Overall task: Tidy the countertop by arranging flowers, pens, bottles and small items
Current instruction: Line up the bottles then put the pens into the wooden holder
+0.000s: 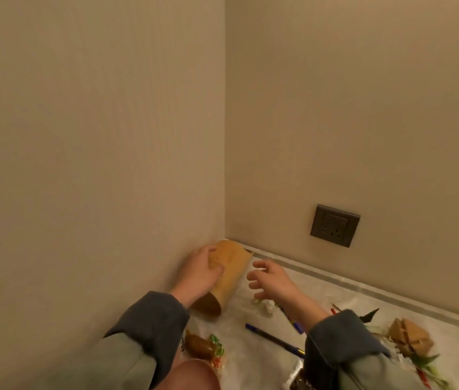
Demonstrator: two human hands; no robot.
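While the left hand (203, 273) grips the tilted brown paper tube (234, 266) in the bench (321, 285) corner, the right hand (272, 280) hovers just beside it, fingers spread and empty. Held one-handed, the tube could slip, roll onto the blue pen (274, 340) near its lower end and scatter things.

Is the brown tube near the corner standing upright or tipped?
Tipped: the brown tube slants, its far end toward the wall corner, while the left hand holds its side.
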